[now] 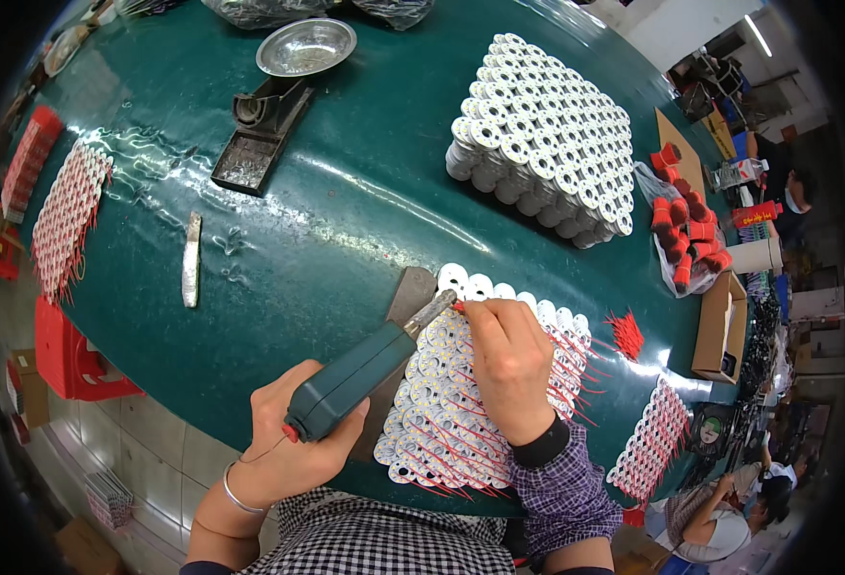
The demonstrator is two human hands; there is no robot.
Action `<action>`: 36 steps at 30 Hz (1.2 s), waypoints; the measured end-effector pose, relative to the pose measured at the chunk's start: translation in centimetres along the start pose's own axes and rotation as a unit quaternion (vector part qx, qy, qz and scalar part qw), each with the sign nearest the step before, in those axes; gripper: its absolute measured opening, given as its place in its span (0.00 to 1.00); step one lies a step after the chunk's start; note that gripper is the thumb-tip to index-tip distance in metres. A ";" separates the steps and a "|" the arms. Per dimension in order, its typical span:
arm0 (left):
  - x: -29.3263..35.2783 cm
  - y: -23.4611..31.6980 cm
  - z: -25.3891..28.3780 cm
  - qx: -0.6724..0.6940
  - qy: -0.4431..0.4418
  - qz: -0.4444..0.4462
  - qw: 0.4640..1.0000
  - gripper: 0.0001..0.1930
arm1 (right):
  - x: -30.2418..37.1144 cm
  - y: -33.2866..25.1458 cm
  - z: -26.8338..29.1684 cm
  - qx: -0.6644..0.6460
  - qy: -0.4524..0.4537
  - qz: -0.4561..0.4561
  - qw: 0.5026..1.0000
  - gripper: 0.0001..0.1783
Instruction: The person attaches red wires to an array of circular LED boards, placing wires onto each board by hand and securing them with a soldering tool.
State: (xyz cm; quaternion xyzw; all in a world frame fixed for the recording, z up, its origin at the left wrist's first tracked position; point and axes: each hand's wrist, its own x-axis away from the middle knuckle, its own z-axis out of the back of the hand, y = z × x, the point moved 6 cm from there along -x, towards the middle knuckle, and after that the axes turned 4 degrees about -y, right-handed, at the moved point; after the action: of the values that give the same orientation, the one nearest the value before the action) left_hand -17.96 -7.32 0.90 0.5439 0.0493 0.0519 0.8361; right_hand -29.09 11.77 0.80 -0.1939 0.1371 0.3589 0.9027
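Observation:
My left hand point(293, 436) is wrapped round a dark green soldering gun point(350, 379), whose metal tip points up and to the right. Beneath the tip lies a panel of round white circuit boards point(427, 369) with small yellowish spots. Many thin red wires point(441, 450) stick out from its near and right parts. The fingers of my right hand point(513, 369) are pinched close to the tip, on a short red wire point(459, 307). My right hand hides the middle of the panel. A flat grey plate point(411, 292) shows along the panel's left side.
A tall stack of round white boards point(547, 134) stands at the back. To the right lie loose red wires point(625, 335), red spools point(686, 235) and a cardboard box point(721, 326). Leftward are a metal bar point(192, 261), a black tray point(248, 161) and wired boards point(69, 220).

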 end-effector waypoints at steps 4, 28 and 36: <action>0.4 0.2 0.4 0.039 0.025 -0.006 0.999 0.07 | 0.0 -0.1 -0.1 -0.003 0.001 -0.003 1.000 0.15; 1.3 -0.6 0.9 0.062 0.043 -0.003 0.997 0.09 | 0.3 -0.5 -0.5 -0.052 0.031 0.024 0.998 0.15; 1.4 -1.4 0.5 0.066 0.025 0.026 0.997 0.08 | 0.3 -0.6 -0.5 -0.035 0.024 0.026 0.999 0.14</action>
State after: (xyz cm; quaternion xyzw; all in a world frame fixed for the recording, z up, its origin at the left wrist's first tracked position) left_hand -16.44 -8.08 -0.18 0.5976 0.0596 0.0842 0.7951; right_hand -28.51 11.31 0.44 -0.2302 0.1509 0.3819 0.8823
